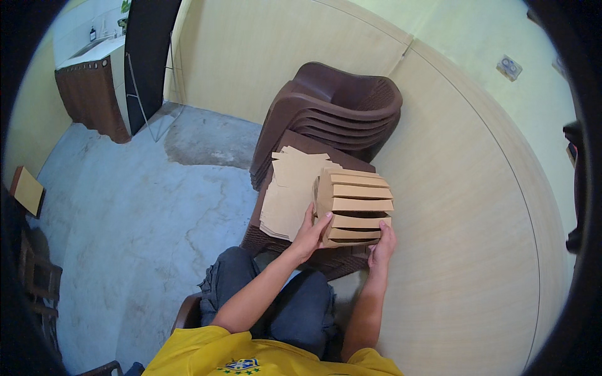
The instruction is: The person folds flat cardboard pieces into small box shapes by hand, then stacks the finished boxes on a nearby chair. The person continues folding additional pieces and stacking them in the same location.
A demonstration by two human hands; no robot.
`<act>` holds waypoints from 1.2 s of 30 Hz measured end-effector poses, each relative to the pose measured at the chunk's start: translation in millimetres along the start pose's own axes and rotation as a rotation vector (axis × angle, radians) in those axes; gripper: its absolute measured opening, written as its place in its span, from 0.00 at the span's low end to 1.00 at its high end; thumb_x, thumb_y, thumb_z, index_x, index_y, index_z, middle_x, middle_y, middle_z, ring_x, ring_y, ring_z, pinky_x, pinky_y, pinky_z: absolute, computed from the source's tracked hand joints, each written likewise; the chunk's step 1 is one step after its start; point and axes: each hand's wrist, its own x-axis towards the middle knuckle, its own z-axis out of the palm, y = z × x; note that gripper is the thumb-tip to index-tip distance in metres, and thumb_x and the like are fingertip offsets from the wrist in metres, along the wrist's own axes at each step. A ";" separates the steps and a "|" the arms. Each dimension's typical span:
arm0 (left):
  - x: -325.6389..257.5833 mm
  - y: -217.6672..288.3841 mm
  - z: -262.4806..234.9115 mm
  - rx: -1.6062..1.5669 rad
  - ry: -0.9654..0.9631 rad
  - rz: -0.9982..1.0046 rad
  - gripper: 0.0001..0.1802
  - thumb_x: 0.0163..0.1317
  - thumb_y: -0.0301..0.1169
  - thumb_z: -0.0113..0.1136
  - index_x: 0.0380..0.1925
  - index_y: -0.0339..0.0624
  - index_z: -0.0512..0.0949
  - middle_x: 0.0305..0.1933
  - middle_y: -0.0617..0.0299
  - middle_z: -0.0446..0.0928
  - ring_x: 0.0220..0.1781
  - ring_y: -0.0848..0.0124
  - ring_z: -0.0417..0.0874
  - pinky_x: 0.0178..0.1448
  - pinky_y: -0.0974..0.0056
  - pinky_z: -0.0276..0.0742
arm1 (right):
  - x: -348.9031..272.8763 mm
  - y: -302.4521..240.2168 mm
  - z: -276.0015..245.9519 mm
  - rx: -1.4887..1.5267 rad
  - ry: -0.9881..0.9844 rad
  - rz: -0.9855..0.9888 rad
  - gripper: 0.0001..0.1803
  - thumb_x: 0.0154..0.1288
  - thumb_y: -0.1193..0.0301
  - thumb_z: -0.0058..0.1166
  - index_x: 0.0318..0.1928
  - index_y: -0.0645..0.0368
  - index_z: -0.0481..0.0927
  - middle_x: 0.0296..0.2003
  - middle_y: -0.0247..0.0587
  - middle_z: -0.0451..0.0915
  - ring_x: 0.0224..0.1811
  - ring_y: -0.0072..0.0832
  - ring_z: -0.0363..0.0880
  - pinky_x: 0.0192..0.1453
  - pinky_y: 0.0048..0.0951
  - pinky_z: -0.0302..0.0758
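Two hands: left hand (311, 233), right hand (382, 245). Six folded cardboard pieces (359, 205). One flat cardboard stack (290, 191). One chair stack (338, 113).

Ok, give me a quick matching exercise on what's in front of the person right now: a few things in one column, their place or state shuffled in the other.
Things:
1. folded paper bags
2. flat paper stack
3. stacked brown chairs
4. right hand

Places or states:
A. against the wall, behind the paper
B. at the bundle's lower right corner
C. gripped between both hands
D. lying on the chair seat, left of the bundle

Pairs: 1-C, 2-D, 3-A, 4-B
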 end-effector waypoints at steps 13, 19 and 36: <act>-8.0 -51.8 -11.3 0.339 -0.032 0.499 0.51 0.75 0.27 0.68 0.88 0.38 0.45 0.80 0.43 0.69 0.72 0.58 0.82 0.64 0.59 0.89 | -26.5 -0.7 18.1 -0.226 0.079 -0.409 0.32 0.84 0.59 0.58 0.80 0.56 0.69 0.71 0.56 0.74 0.74 0.47 0.75 0.79 0.52 0.71; -20.9 -48.1 13.2 0.297 0.178 0.499 0.44 0.69 0.21 0.70 0.82 0.31 0.60 0.78 0.39 0.71 0.67 0.55 0.86 0.63 0.58 0.92 | -53.2 -4.8 26.6 -0.672 -0.008 -0.662 0.34 0.79 0.61 0.65 0.81 0.46 0.71 0.78 0.60 0.60 0.80 0.58 0.67 0.83 0.53 0.65; -26.8 -35.4 20.6 0.548 0.540 0.567 0.14 0.63 0.21 0.66 0.49 0.25 0.83 0.58 0.35 0.88 0.62 0.51 0.91 0.62 0.51 0.89 | -52.1 -4.2 17.6 -0.584 -0.092 -0.580 0.38 0.67 0.73 0.72 0.76 0.39 0.78 0.75 0.61 0.64 0.76 0.59 0.71 0.79 0.51 0.73</act>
